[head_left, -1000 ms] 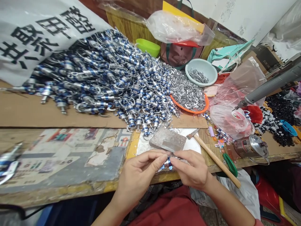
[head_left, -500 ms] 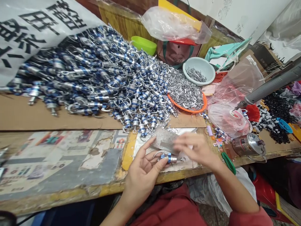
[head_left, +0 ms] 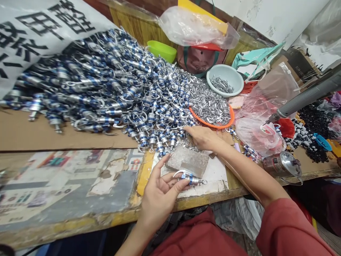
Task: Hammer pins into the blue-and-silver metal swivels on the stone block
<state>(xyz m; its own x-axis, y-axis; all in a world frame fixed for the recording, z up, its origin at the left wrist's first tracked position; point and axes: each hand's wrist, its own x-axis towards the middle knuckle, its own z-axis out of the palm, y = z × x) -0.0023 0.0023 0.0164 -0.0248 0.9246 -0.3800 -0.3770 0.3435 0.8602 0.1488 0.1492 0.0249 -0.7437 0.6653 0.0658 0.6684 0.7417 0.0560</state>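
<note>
L hand (head_left: 161, 195) pinches blue-&-silver metal cylinder (head_left: 190, 177) w/ curved silver lever (head_left: 180, 172), right-end ring (head_left: 204, 182); R hand (head_left: 204, 138) farther, can't tell grip.

Rm bkgd: white wall (head_left: 295, 9) up top R, w/ some grey scuffs (head_left: 270, 32). Yellow-brown wood-grain panel (head_left: 133, 19) runs along the rear of the bench, dark reddish-brown strip (head_left: 149, 7) above it. Long wooden workbench (head_left: 117, 218), front edge worn, yellowish paint patchy & chipped. Surf on L = faded printed sheet (head_left: 64, 195) w/ a torn patch (head_left: 106, 181), pale layer showing thru. Flat brown cardboard (head_left: 114, 141) covers the back part. Floor (head_left: 241, 243): brownish, small bit visible at btm. Lighting bright, fairly even on wall + benchtop; under-bench area dark.
</note>
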